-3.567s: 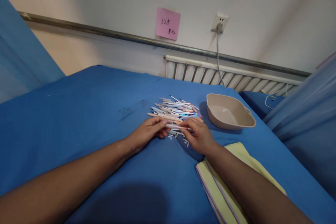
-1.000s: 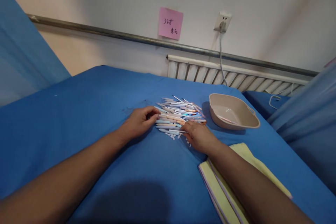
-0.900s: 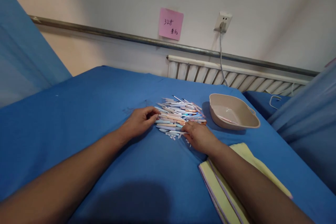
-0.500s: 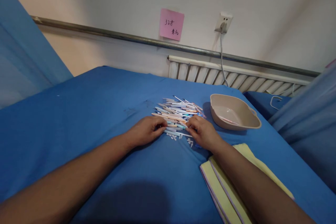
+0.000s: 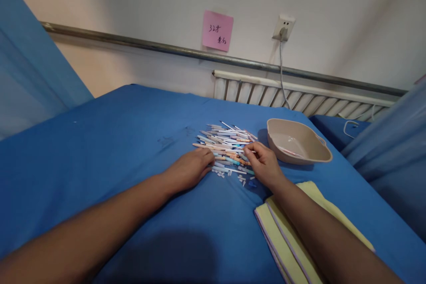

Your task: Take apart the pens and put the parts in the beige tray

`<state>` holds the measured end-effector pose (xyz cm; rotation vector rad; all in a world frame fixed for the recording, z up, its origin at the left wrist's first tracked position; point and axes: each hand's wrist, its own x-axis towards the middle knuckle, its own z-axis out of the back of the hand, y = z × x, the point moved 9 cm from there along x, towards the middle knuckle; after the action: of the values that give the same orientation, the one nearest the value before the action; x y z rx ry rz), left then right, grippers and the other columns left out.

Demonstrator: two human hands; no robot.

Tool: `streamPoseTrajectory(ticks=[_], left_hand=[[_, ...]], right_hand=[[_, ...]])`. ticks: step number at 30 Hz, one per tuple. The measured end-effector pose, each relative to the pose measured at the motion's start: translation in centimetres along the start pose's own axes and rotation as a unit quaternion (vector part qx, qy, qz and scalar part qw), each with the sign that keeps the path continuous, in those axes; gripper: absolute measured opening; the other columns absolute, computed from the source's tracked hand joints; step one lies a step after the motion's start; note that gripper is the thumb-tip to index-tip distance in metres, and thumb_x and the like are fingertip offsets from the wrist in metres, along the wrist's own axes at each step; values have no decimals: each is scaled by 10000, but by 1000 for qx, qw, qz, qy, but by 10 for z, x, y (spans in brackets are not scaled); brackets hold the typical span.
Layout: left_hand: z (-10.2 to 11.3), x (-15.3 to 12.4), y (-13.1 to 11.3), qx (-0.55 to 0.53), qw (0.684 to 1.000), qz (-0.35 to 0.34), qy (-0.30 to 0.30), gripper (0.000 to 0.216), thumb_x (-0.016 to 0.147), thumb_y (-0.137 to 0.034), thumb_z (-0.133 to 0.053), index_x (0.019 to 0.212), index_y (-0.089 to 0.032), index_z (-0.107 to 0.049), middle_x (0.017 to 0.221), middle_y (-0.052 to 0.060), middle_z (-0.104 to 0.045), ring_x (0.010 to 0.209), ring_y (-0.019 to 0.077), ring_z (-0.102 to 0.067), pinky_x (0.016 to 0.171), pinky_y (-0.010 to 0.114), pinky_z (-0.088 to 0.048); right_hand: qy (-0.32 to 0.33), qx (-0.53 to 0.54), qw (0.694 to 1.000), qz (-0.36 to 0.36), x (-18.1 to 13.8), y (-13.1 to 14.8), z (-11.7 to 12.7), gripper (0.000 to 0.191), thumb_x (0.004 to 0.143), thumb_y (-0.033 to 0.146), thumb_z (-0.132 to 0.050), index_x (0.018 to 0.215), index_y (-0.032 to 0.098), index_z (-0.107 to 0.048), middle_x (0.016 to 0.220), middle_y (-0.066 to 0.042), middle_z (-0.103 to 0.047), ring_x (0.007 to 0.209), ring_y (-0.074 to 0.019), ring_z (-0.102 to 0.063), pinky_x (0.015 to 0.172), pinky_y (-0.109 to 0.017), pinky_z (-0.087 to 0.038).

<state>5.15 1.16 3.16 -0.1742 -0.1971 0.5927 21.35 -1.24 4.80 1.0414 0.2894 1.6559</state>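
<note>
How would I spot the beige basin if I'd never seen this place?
Start with the broad blue cloth spread below the wall. Look right of the heap of pens, beyond the folded yellow cloth, for the beige basin. Unlike those neighbours, it's an open, hollow vessel, with something slim and pinkish lying inside.

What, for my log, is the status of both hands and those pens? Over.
Left hand at left edge of pens, grip hidden. Right hand at right edge, grip unclear. Pens piled on blue cloth; white pieces along near edge.
</note>
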Motion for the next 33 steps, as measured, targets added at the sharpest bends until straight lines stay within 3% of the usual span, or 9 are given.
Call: streamPoseTrajectory(ticks=[5, 10, 17, 21, 26, 29, 33], left_hand=[[-1, -1, -3, 70, 998, 1, 2, 163, 895, -232, -421, 871, -179, -573, 882, 67, -582, 818, 207, -515, 733, 312, -379], [-3, -3, -6, 42, 999, -3, 15, 193, 886, -228, -416, 877, -193, -606, 935, 53, -592, 854, 198, -508, 753, 296, -363], [-6, -2, -8, 57, 998, -7, 22, 192, 895, -239, -410, 866, -186, -592, 870, 57, -598, 817, 203, -516, 748, 303, -377], [-9, -3, -12, 66, 997, -23, 22, 192, 904, -229, -399, 855, -193, -581, 879, 54, -591, 825, 204, -516, 753, 306, -384], [-1, -4, 2, -33, 999, 37, -13, 162, 890, -273, -434, 891, -184, -569, 918, 64, -587, 854, 204, -519, 767, 304, -395], [2, -4, 16, -138, 985, 95, -33, 177, 880, -326, -447, 930, -197, -557, 922, 53, -598, 862, 204, -534, 753, 293, -409], [0, -4, 21, -216, 969, 117, -29, 200, 875, -366, -436, 916, -202, -545, 862, 24, -607, 799, 183, -539, 709, 273, -409]], right_hand=[[-19, 46, 996, -69, -1, -19, 1, 231, 879, 359, -426, 793, 196, -565, 666, 19, -548, 603, -122, -500, 578, -215, -384], [-28, 110, 987, -115, -3, -33, -5, 240, 854, 405, -457, 773, 201, -553, 570, 43, -478, 527, -108, -445, 496, -200, -348], [-36, 270, 947, -171, 0, -36, -9, 267, 718, 441, -624, 767, 188, -556, 575, 48, -516, 486, -90, -445, 459, -196, -357], [-43, 328, 927, -176, 1, -34, -7, 272, 719, 435, -636, 791, 181, -570, 543, 52, -502, 488, -90, -445, 473, -201, -360], [-56, 343, 924, -159, 0, -33, -3, 241, 785, 423, -584, 799, 182, -569, 598, 43, -515, 519, -84, -456, 517, -207, -380], [-73, 347, 922, -152, 0, -31, 2, 227, 810, 415, -555, 793, 189, -562, 624, 40, -522, 527, -85, -465, 521, -209, -388], [-84, 343, 925, -139, -2, -25, 6, 215, 824, 400, -544, 778, 190, -555, 601, 40, -511, 527, -88, -459, 521, -209, -389]])
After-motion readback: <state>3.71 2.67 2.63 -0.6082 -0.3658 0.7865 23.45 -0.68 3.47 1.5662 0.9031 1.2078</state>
